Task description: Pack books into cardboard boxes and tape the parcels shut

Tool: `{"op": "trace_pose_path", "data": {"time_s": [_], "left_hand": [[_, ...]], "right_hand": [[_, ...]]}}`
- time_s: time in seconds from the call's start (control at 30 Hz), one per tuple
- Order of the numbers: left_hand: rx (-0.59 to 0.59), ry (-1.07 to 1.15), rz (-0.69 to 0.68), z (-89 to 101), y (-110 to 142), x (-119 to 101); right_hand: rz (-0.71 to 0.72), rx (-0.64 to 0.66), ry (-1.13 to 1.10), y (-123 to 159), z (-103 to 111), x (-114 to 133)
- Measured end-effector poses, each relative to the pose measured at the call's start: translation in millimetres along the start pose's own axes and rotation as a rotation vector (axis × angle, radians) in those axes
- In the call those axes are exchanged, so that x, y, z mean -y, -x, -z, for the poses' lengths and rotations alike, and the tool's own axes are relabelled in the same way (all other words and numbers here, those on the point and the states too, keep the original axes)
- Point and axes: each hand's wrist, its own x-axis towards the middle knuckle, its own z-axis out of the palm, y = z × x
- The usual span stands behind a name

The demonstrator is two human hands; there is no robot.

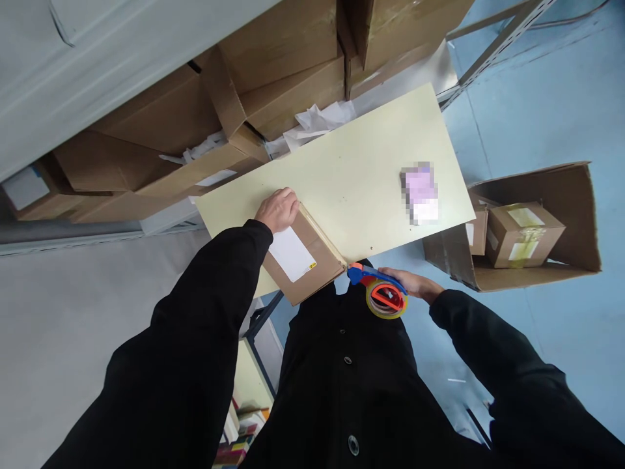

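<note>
A flat brown cardboard box [319, 242] with a white label [291, 253] lies at the table's near edge, its near corner jutting past it. My left hand [279, 210] grips the box's far end, fingers curled over the edge and fingertips partly hidden. In my right hand [413, 284] is a blue and orange tape dispenser [378, 286] with a roll of yellowish tape. The dispenser's head touches or nearly touches the near corner of the box, where a strip of tape runs along the side facing right.
The box rests on a pale yellow tabletop [361, 150], with a blurred pink and white item [420, 192] at its right. Large open cartons [288, 85] line the shelf behind. On the right, an open carton [541, 189] holds smaller taped boxes [525, 234].
</note>
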Motion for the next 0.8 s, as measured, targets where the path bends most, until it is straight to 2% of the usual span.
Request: {"op": "trace_pose_path", "data": {"time_s": [0.13,0.27,0.37,0.47,0.63,0.73,0.8], "left_hand": [[-0.053,0.014,0.045,-2.9,4,12],[-0.12,-0.005,0.229,-4.8,15,30],[-0.17,-0.013,0.44,-6.4,29,45],[-0.216,0.022,0.677,-10.4,44,55],[-0.308,0.104,1.066,-23.2,71,56],[-0.239,0.181,1.127,-24.0,94,47],[-0.23,0.149,1.022,-15.7,107,37]], "right_hand": [[0.09,-0.076,-0.045,-5,-10,2],[0.213,-0.134,-0.151,-10,-16,24],[0.295,-0.146,-0.168,-19,-22,60],[0.336,-0.193,-0.104,-32,-28,109],[0.324,-0.211,0.083,-55,-36,193],[0.32,-0.201,0.174,-60,-37,226],[0.301,-0.189,0.205,-58,-36,238]]}}
